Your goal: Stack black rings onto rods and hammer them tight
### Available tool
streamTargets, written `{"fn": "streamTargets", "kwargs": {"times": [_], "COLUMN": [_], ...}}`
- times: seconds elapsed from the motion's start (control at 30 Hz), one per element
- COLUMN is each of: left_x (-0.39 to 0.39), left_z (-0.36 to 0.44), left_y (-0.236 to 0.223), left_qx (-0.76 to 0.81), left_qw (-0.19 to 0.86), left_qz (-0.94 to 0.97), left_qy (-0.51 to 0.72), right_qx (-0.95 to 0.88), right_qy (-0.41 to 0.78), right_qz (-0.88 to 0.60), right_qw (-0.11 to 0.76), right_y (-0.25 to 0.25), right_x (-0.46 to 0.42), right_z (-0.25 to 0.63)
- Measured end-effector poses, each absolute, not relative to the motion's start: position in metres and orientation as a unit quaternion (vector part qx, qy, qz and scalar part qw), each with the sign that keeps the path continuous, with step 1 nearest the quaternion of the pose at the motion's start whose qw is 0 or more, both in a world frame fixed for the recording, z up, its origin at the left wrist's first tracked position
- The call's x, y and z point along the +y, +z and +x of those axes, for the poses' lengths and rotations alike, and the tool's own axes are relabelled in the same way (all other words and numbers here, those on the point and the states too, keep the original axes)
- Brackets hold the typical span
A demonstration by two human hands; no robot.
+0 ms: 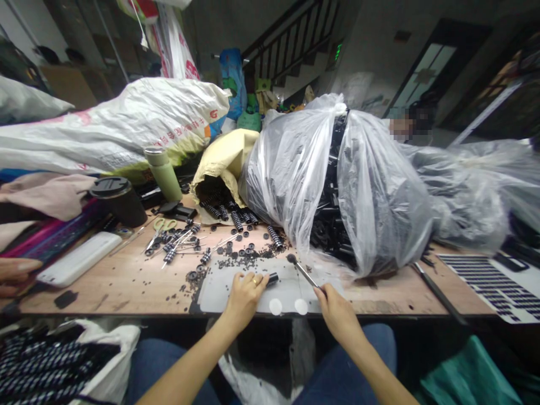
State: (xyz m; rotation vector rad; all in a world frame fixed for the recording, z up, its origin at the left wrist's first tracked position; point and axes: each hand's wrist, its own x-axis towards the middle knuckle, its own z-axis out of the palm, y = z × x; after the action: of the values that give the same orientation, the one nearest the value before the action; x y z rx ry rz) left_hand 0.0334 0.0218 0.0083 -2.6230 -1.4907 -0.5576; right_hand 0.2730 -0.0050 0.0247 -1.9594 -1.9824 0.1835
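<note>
My left hand [245,295], a ring on one finger, is closed around a short black cylinder [273,278] just above the grey mat [217,284]. My right hand [335,308] grips a thin metal rod [307,274] that has a round black piece [291,259] on its far tip. The rod slants up and to the left, apart from the cylinder. Two white discs [275,306] lie on the mat between my hands. Tiny black bits [236,261] and black rings [248,250] are scattered beyond my left hand.
Clear plastic bags of black parts [291,174] crowd the back right. A yellow paper bag [230,152] spills ridged black rods [236,220]. Scissors [159,228], a green bottle [162,174] and a black cup [120,199] stand left. Another person's hand [17,274] is at the left edge.
</note>
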Motion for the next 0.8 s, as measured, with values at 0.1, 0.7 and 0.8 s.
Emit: {"fn": "streamTargets", "kwargs": {"times": [0.1,0.7,0.8], "left_x": [0.021,0.007,0.01], "left_z": [0.035,0.064,0.066], "left_y": [0.008,-0.011,-0.004], "left_qx": [-0.493,-0.505,-0.538], "left_qw": [0.045,0.008,-0.029], "left_qz": [-0.851,-0.851,-0.829], "left_qy": [-0.175,-0.146,-0.149], "right_qx": [-0.694,-0.78,-0.763], "right_qy": [0.13,0.164,0.176], "right_qz": [-0.677,-0.594,-0.604], "right_qw": [0.206,0.108,0.145], "right_y": [0.028,0.045,0.046], "right_x": [-0.021,-0.044,-0.039], "right_z": [0.256,0.183,0.194]}}
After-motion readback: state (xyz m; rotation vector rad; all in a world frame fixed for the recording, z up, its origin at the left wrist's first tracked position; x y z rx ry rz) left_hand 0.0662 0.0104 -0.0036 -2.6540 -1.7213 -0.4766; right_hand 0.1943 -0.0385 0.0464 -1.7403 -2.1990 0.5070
